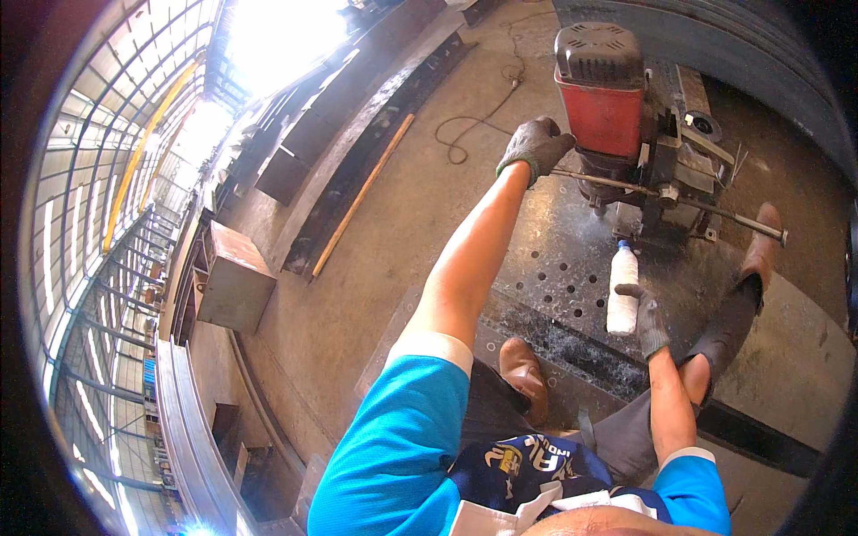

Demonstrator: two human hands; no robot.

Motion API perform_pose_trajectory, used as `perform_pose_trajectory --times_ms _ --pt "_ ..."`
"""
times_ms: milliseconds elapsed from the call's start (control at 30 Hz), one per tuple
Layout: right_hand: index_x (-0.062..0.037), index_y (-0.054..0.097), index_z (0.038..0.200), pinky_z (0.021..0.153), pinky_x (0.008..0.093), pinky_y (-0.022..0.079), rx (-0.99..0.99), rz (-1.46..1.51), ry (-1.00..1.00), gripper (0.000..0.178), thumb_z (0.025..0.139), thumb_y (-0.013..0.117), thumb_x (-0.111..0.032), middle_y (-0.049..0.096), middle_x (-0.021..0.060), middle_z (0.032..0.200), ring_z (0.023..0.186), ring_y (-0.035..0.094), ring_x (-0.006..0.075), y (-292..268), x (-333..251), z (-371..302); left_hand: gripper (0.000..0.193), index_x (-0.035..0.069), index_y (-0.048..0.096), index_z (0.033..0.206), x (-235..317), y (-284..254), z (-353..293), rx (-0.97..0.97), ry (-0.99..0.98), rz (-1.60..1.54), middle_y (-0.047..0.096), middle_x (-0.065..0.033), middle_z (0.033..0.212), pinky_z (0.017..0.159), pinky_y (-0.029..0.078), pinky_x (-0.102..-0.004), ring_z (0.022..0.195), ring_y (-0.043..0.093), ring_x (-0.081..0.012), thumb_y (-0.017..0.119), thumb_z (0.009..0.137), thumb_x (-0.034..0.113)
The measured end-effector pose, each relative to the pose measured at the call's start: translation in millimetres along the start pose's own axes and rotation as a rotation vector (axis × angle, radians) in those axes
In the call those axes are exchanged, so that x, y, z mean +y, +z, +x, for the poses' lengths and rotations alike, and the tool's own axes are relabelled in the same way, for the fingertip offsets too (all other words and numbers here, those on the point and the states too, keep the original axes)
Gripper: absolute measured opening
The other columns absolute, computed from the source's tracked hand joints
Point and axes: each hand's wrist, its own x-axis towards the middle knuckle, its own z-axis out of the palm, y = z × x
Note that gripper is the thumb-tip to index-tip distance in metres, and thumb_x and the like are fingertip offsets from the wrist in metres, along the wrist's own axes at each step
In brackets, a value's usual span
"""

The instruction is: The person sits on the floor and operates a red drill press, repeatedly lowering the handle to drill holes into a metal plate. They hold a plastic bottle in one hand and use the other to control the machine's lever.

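- R hand [653,320], grey glove: fingers wrapped on a white plastic bottle [623,299] w/ a blue cap, thumb across its side, cap end pointing twd the drill.
- Bottle's over the metal plate [529,239], well in from the plate's L edge, just R of a bunch of round holes. Can't tell if its base touches the plate.
- L hand [538,147], also gloved: fingers curled at the L end of a long metal bar [617,183]. Can't tell tbh if they're closed around it.
- Big drill [601,107], red body w/ dark top, stands at the far side of the plate; bar runs across the front of it.
- Metal shavings [563,342] in & around the dark slot on the near side of the holes.
- Brown boots [523,371] either side of the bottle, one nearer the L edge, other off to the R.
- Cable [460,125] & wooden stick [362,196] on the floor past the L edge, fwiw.
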Motion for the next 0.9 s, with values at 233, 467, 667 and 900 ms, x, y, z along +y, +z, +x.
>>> perform_pose_trajectory --times_ms 233,467,667,900 --pt "-0.0054 0.077 0.109 0.070 0.0355 0.063 0.081 -0.092 -0.021 0.031 0.102 0.050 -0.019 0.074 0.0135 0.101 0.076 0.072 0.0227 -6 15 6 0.053 0.002 0.075 0.109 -2 -2 -4 -0.004 -0.002 -0.021 0.075 -0.0251 0.101 0.089 0.056 -0.0447 0.098 0.074 -0.0378 0.070 0.081 0.046" --pt "-0.0057 0.077 0.106 0.068 0.0365 0.063 -0.062 0.115 -0.020 0.025 0.098 0.055 -0.014 0.074 0.0132 0.098 0.072 0.071 0.0242 2 4 1 0.047 0.005 0.075 0.112 -3 -2 -5 0.003 0.033 -0.002 0.075 -0.0181 0.088 0.076 0.057 -0.0421 0.077 0.073 -0.0302 0.069 0.087 0.044" --pt "-0.0029 0.076 0.109 0.068 0.0369 0.063 0.046 0.045 -0.120 0.024 0.097 0.059 -0.014 0.073 0.0122 0.098 0.074 0.071 0.0239 3 10 1 0.046 0.004 0.076 0.106 -3 -6 -7 -0.059 0.004 0.017 0.075 -0.0166 0.086 0.074 0.056 -0.0426 0.077 0.073 -0.0292 0.068 0.087 0.045" --pt "-0.0045 0.076 0.112 0.069 0.0360 0.063 -0.065 0.104 0.141 0.023 0.096 0.060 -0.013 0.074 0.0130 0.102 0.076 0.072 0.0233 -6 2 1 0.046 0.005 0.077 0.105 -11 1 -2 0.008 0.060 0.066 0.075 -0.0178 0.085 0.077 0.056 -0.0429 0.080 0.074 -0.0306 0.066 0.088 0.047"
